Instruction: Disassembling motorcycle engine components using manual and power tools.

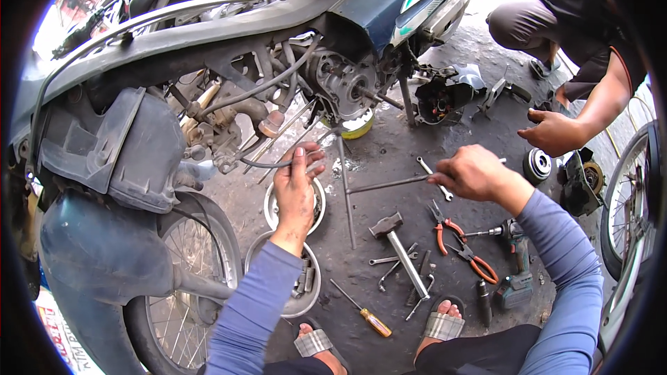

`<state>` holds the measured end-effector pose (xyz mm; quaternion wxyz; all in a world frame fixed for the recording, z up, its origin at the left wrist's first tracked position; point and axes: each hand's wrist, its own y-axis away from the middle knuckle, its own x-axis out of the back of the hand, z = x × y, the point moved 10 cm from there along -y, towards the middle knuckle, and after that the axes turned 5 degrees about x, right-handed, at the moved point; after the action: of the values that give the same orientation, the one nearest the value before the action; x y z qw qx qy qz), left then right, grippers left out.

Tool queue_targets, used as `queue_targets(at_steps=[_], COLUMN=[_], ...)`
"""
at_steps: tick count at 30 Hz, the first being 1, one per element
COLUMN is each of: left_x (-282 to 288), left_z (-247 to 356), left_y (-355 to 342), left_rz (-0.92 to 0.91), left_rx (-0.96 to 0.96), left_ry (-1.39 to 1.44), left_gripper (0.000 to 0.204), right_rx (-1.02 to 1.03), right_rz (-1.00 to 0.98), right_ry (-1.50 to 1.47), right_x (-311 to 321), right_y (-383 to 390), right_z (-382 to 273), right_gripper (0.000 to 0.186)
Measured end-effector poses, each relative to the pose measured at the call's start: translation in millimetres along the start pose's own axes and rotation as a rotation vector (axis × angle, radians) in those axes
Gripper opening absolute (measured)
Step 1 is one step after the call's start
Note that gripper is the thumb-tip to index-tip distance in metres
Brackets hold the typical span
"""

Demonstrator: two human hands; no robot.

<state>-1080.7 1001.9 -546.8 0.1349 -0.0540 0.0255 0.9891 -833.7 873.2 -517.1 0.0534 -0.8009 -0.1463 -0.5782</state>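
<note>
My left hand is raised beside the motorbike's engine, thumb up and fingers curled. A thin black hose runs from the engine side into its fingers. My right hand is closed around the shaft of a T-handle wrench. The wrench's crossbar points left, its upper end close under the engine, which has a bare shaft sticking out. Below my left hand stand two round metal bowls, the nearer bowl holding metal parts. An open-ended spanner lies just beyond my right hand.
On the floor lie a hammer, orange-handled pliers, a cordless drill and a yellow-handled screwdriver. Removed engine covers and a round rotor lie right. A co-worker's hand reaches in from the right. Wheels stand on both sides.
</note>
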Motion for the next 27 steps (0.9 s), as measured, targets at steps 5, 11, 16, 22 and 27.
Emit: queue_targets(at_steps=[5, 11, 16, 22, 27], left_x=[37, 24, 13, 26, 32], left_z=[-41, -47, -44, -42, -48], left_y=[-2, 3, 15, 9, 2], left_rz=[0.27, -0.02, -0.221, -0.078, -0.079], left_rx=[0.043, 0.037, 0.17, 0.184, 0.163], left_ry=[0.168, 0.299, 0.672, 0.636, 0.628], left_gripper=[0.027, 0.03, 0.05, 0.043, 0.029], right_rx=[-0.069, -0.269, -0.387, -0.193, -0.318], right_rz=[0.011, 0.064, 0.159, 0.147, -0.194], right_ry=[-0.047, -0.153, -0.196, -0.433, -1.224], right_x=[21, 8, -4, -12, -34], right_y=[-8, -29, -25, -36, -18], right_z=[-9, -30, -58, -95, -83], right_gripper=[0.045, 0.047, 0.044, 0.027, 0.032])
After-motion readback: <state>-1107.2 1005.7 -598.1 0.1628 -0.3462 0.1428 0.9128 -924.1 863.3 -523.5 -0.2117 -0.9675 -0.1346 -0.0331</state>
